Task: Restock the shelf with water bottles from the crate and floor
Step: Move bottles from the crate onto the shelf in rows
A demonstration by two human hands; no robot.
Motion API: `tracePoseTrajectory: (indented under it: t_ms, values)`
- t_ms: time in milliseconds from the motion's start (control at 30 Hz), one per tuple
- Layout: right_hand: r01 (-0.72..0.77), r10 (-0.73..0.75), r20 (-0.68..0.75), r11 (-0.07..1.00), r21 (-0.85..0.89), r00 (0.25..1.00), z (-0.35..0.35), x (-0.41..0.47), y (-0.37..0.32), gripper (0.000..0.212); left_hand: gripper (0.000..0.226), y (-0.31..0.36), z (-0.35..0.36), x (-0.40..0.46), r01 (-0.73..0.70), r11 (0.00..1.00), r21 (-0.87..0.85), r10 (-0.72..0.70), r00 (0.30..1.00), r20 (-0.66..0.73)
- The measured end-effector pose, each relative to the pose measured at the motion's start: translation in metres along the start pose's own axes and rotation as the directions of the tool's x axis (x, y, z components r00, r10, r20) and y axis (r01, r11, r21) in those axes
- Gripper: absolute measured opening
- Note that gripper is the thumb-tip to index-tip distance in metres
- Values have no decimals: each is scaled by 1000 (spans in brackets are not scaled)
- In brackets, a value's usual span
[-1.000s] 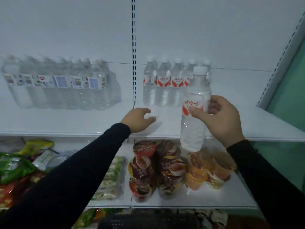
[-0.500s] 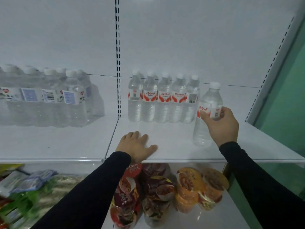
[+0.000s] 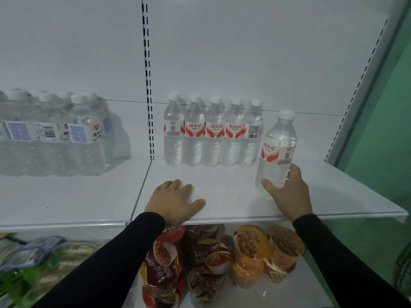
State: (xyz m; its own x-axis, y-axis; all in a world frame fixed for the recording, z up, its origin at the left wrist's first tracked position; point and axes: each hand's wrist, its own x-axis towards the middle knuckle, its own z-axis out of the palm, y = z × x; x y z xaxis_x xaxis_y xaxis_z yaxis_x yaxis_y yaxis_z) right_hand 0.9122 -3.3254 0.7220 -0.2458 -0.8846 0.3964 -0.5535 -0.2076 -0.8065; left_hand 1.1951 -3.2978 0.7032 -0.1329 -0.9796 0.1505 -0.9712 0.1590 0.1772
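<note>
Right hand [image 3: 289, 194] grips the lower body of a water bottle [image 3: 278, 150], thumb and fingers curled round it. Bottle upright, base on the white shelf [image 3: 233, 196], toward its right edge, forward of and just right of the row of red-labelled bottles [image 3: 212, 132] along the back edge. Left hand [image 3: 175, 201] rests flat on the shelf near the front edge, fingers straight and slightly spread, holding nothing. Wrapped pack of blue-labelled bottles [image 3: 55, 134] on the adjoining shelf section to the left. Instant noodle cups [image 3: 222, 261] on the shelf below. Both sleeves black.
</note>
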Motion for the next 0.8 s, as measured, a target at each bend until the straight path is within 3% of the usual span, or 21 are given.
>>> tracePoseTrajectory:
  t_ms: [200, 700, 800]
  values:
    - [-18, 19, -56, 1000, 3, 998, 11, 50, 16, 68, 60, 2, -1, 0, -1, 1000, 9, 1, 1000, -23]
    - [-1, 1, -10, 1000, -11, 1000, 49, 142, 41, 66, 70, 4, -3, 1, 29, 1000, -6, -29, 999, -21]
    - [9, -9, 14, 1000, -26, 1000, 48, 143, 45, 65, 64, 7, -4, 0, 38, 999, -11, -38, 999, -27]
